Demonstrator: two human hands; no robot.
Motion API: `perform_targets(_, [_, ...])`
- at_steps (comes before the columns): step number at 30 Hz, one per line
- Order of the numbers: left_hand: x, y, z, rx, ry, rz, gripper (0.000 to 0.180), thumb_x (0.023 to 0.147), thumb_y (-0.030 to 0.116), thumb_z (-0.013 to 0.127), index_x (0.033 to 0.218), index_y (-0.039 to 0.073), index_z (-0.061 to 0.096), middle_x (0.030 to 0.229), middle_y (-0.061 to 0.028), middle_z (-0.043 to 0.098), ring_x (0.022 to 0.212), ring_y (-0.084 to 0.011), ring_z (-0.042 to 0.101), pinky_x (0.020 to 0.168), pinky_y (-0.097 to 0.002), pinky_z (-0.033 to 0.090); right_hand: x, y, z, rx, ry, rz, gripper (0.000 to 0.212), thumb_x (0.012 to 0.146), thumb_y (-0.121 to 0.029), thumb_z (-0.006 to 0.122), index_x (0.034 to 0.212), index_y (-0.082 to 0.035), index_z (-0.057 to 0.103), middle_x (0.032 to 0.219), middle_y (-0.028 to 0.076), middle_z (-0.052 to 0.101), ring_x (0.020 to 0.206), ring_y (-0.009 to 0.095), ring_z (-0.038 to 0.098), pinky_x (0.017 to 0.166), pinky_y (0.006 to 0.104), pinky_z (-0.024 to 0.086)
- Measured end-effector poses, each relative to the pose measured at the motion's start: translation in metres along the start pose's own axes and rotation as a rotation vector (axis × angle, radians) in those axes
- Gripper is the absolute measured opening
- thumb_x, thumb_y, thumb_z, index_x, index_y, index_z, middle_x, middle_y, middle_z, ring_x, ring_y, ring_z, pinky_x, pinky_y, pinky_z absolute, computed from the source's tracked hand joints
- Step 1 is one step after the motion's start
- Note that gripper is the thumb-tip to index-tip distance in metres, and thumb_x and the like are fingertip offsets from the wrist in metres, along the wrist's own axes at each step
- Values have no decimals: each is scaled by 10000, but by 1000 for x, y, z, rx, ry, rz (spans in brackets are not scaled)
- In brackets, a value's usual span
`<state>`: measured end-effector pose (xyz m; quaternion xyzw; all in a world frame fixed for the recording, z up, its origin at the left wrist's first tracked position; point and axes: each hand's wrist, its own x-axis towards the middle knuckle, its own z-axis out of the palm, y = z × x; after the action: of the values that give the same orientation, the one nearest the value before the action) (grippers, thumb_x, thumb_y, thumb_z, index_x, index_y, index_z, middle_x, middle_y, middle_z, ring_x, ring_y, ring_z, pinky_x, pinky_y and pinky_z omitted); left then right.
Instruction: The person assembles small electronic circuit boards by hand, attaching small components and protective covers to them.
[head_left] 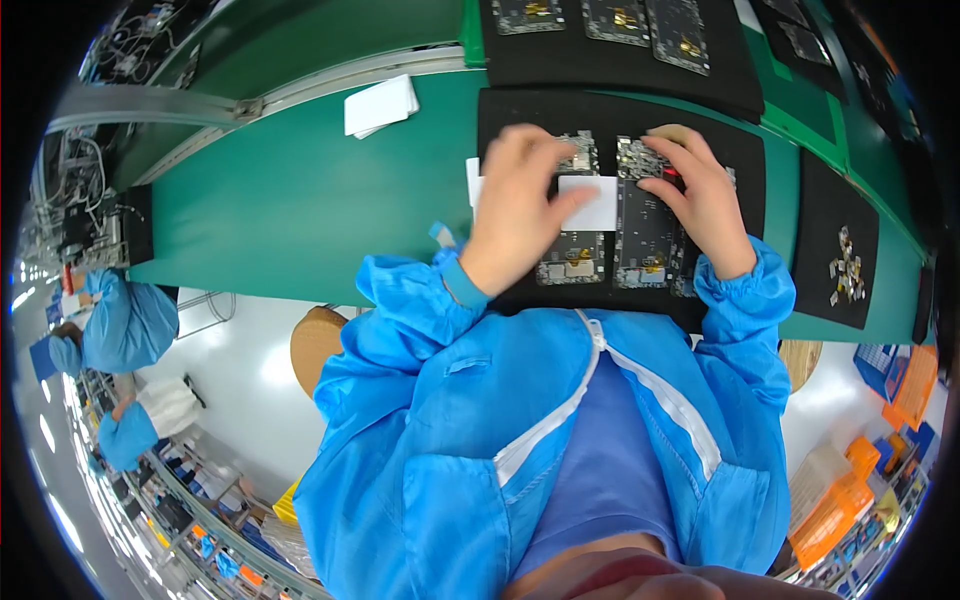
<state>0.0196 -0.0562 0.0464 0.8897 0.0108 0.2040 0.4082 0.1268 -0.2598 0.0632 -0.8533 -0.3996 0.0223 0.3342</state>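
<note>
Several dark circuit boards lie on a black mat in front of me. Over the left circuit board (570, 270) is my left hand (515, 205), slightly blurred, its thumb apart from its bent fingers. The thumb overlaps a blank white card (597, 208) that covers the middle of that board; I cannot tell whether it presses on it. My right hand (702, 190) is at the upper right of the middle circuit board (643, 230), thumb and forefinger apart. A small red spot shows between those fingers. A third board is partly hidden under my right wrist.
White cards (380, 107) are stacked on the green bench (270, 200). More circuit boards (618, 18) lie on another black mat (735, 70) at the far side. Small parts (847, 268) sit on a dark mat at the right. Other people in blue are at far left.
</note>
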Motion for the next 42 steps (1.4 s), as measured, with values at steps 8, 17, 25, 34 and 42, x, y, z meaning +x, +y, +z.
perform_targets(8, [30,-163,-90,691,393,-541,721,726,562,693,1178,11,583,1233,-232,483,1107,-392,487,929,-504,388,-13,9,-21,-224,86,137,606,691,-204,774,1217,-12,544,1211,80,534,995,295,599,821,360,496])
perform_targets(17, [20,-204,-117,453,604,-303,489,720,308,798,1021,-44,640,977,-186,630,896,-296,605,825,-379,487,-50,59,-55,-25,78,239,388,735,-120,729,1094,-30,613,1087,74,597,798,221,590,730,295,480])
perform_targets(25, [24,2,-52,-707,11,-457,404,878,16,585,1254,-2,440,947,-94,648,815,-147,628,710,-258,517,-67,49,-63,271,276,205,462,709,-50,751,1146,-41,601,1028,-4,557,664,79,362,625,190,361])
perform_targets(34, [15,51,54,-852,-314,-422,394,841,-17,635,1192,-11,458,1022,-146,663,924,-154,646,758,-241,536,-68,41,-64,254,284,227,451,725,-55,751,1147,-30,592,1131,75,589,1003,182,575,828,264,479])
perform_targets(42, [15,55,59,-895,-237,-413,356,839,-4,637,1147,-10,458,988,-140,673,877,-126,650,722,-213,521,-70,43,-63,240,306,245,464,719,-58,756,1155,-45,597,1111,66,582,930,156,567,755,232,468])
